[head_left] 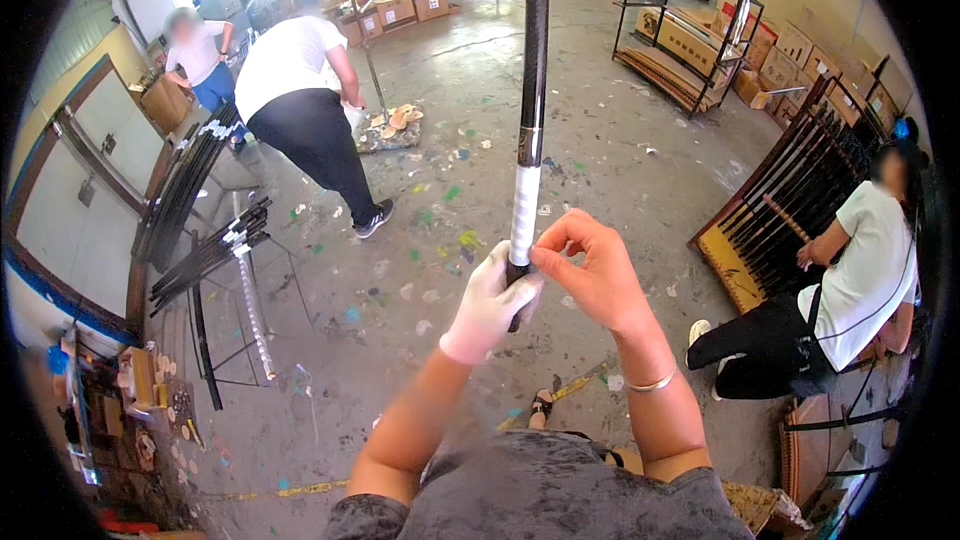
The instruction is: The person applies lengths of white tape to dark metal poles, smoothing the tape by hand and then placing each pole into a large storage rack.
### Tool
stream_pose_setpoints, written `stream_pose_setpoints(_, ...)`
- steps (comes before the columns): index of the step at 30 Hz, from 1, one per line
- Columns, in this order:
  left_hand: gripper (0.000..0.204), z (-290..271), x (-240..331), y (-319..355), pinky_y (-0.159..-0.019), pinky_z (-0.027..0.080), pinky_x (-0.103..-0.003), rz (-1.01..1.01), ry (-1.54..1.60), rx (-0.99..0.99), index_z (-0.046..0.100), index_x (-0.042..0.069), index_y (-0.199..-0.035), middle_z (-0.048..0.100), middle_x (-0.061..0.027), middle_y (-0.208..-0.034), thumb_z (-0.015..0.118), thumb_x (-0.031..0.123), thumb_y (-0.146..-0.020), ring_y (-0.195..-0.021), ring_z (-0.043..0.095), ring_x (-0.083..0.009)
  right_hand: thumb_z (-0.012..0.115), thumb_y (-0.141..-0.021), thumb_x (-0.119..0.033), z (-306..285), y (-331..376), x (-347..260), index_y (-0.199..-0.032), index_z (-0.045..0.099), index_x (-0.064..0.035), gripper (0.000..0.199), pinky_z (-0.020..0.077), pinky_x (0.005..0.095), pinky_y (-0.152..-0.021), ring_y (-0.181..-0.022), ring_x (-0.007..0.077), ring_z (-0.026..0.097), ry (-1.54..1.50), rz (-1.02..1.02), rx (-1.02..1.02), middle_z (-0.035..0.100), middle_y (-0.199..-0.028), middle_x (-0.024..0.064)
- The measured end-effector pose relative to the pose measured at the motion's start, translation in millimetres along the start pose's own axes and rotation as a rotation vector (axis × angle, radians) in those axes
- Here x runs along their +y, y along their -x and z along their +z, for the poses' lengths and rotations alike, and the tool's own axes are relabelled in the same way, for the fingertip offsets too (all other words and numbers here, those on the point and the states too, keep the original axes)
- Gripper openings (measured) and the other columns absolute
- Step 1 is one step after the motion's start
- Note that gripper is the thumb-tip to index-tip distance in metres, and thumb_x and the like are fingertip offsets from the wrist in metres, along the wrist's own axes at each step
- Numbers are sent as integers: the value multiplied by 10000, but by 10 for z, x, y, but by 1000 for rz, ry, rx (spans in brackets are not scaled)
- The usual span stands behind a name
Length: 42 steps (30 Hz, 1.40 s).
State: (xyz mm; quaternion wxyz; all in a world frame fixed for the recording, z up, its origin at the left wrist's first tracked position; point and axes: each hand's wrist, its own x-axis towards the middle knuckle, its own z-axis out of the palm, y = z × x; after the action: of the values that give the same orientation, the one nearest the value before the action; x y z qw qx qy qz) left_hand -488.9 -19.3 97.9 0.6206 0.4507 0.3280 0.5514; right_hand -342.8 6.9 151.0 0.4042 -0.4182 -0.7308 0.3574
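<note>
A long glossy black pole stands upright in front of me, its top running out of view. White wrapping covers a band of it just above my hands. My left hand, in a thin white glove, is closed round the dark lower end of the pole. Bare, with a bangle on the wrist, my right hand pinches thumb and forefinger together at the right side of the wrapping's lower edge. What lies between those fingertips is too small to make out.
Black poles lie on a stand at left. A person bends over, and another person stands behind. At right, a person in white is beside a rack of dark poles. A metal cart stands far right.
</note>
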Motion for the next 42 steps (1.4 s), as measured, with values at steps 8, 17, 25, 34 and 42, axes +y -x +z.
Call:
stream_pose_setpoints(8, 182, -398, 66, 311, -343, 286, -249, 23, 545, -388, 433, 21, -874, 400, -20, -540, 561, 33, -745, -386, 351, -113, 603, -772, -46, -874, 33, 425, -797, 601, -37, 26, 458, 282, -682, -715, 160, 561, 4, 87, 512, 609, -753, 72)
stream_pose_setpoints(17, 116, -111, -174, 73, -357, 271, -227, -241, 434, -198, 442, 28, -866, 416, -14, -600, 517, 44, -778, -408, 334, -81, 604, -834, -133, -2846, 2067, 1682, -806, 603, 20, 155, 407, 229, -638, -660, 89, 490, 716, 310, 885, 569, -694, 18)
stream_pose_setpoints(25, 333, 158, -155, -24, -407, 348, -223, -102, 217, -218, 457, 5, -950, 471, -32, -649, 582, 296, -847, -458, 416, -94, 616, -817, -123, -2995, 2625, 1267, -809, 607, 20, 143, 410, 247, -634, -666, 103, 496, 760, 369, 960, 582, -702, 33)
stream_pose_setpoints(34, 256, 178, -302, -88, -428, 353, -228, -57, 118, -118, 455, 22, -985, 465, -23, -639, 534, 231, -859, -471, 432, -95, 611, -817, -94, -3059, 2949, 1059, -792, 597, 21, 118, 387, 228, -628, -660, 92, 465, 764, 400, 968, 556, -699, 19)
stream_pose_setpoints(42, 168, 251, -276, -135, -430, 358, -230, -193, 256, -156, 443, 54, -938, 472, -27, -653, 522, 186, -868, -483, 444, -96, 597, -826, -91, -3039, 3168, 901, -778, 579, 13, 116, 365, 225, -575, -617, 75, 428, 721, 473, 1019, 512, -659, -5)
